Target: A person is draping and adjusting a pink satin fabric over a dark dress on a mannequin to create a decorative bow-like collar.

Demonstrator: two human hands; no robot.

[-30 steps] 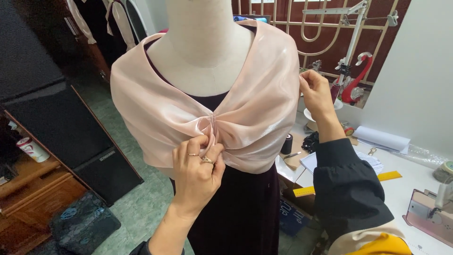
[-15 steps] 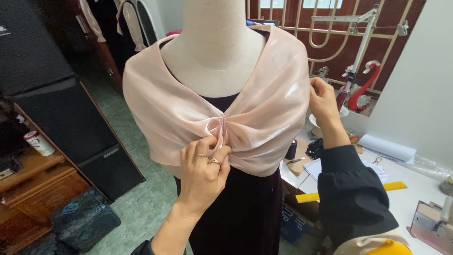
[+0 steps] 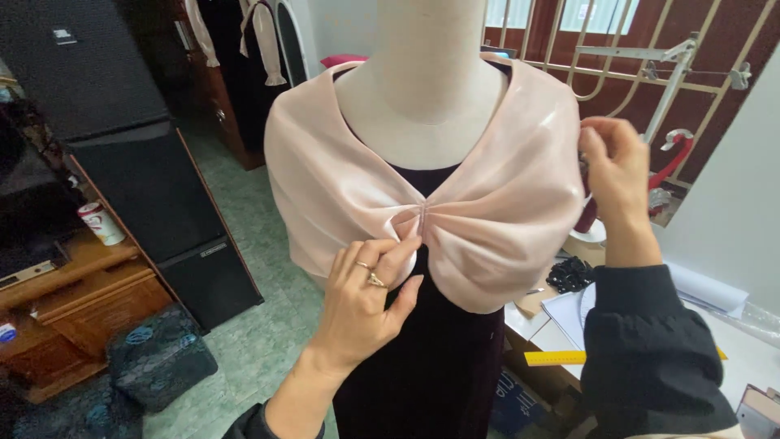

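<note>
The left hand (image 3: 366, 297) pinches the gathered centre of the pink satin wrap (image 3: 496, 211) on the dress form (image 3: 431, 89), fingers closed just below the knot, where a moment ago they covered it; the right hand (image 3: 617, 175) has risen, gripping the wrap's shoulder edge above the bench (image 3: 756, 358)

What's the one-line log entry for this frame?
left hand: pinching gathered centre of pink satin drape | right hand: gripping drape edge at shoulder | mannequin: dark velvet dress underneath
</note>
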